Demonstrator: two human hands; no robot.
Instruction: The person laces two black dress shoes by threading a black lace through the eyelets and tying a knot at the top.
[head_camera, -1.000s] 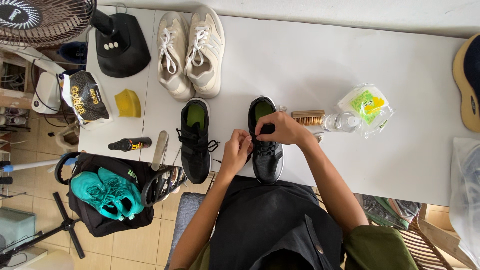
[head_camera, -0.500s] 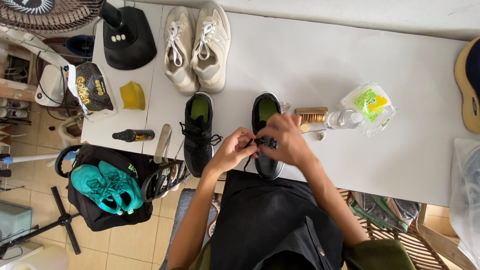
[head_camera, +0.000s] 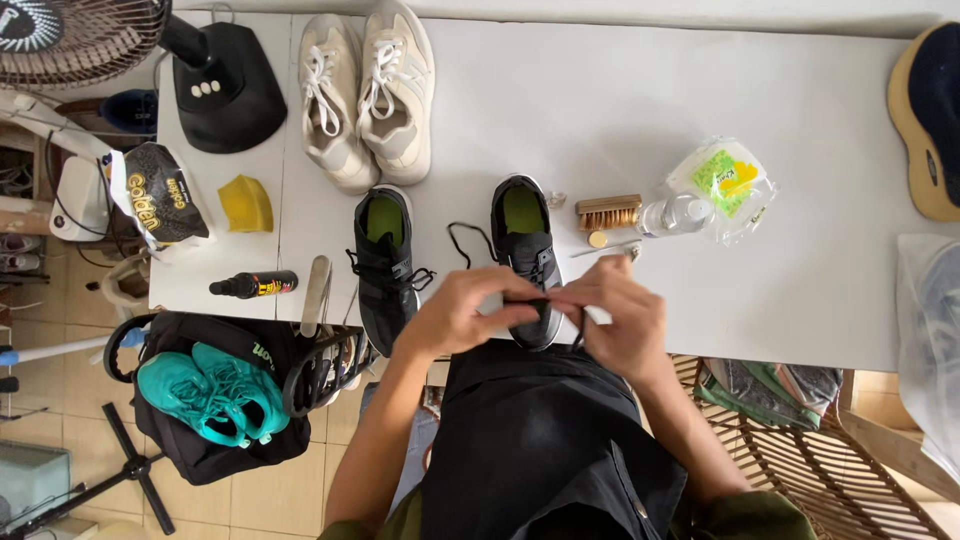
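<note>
On the white table (head_camera: 800, 300), both hands' fingers (head_camera: 520, 310) pinch the black shoe's (head_camera: 525, 240) lace.

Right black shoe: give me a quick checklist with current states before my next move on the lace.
1. Both hands on the shoe: ok. Left hand and right hand meet over the right black shoe.
2. Lace free: ok. A black lace loops loose on the white table.
3. Lace fully out of the eyelets: cannot tell, hands cover them.
4. Shoe fully on the table: not ok, its toe reaches the near edge.
5. Left black shoe out of the way: ok, it lies apart, laces in.
6. Brush within reach: ok, beside the shoe.
</note>
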